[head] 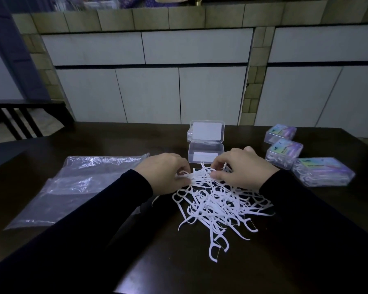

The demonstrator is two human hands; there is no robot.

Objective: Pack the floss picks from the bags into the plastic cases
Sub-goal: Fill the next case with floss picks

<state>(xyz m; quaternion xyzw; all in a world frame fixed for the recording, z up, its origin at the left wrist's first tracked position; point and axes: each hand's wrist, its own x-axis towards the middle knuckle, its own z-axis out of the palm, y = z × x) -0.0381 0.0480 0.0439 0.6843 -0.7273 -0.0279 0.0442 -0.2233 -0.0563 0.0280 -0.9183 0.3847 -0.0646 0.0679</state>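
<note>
Nearest, the loose white plastic floss picks [217, 206] are being gathered; both the left hand [164, 174] and the right hand [240, 168] hold a grip pinching picks at the pile's far edge; next, I judge, they need aligning for the open clear plastic case [205, 154] just beyond.

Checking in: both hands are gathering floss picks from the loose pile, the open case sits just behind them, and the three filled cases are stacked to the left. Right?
Not quite. The head view shows the three filled cases on the right of the table, side by side, not stacked; the rest holds.

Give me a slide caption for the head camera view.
Both hands gather floss picks before an open plastic case; three filled cases right.
</note>
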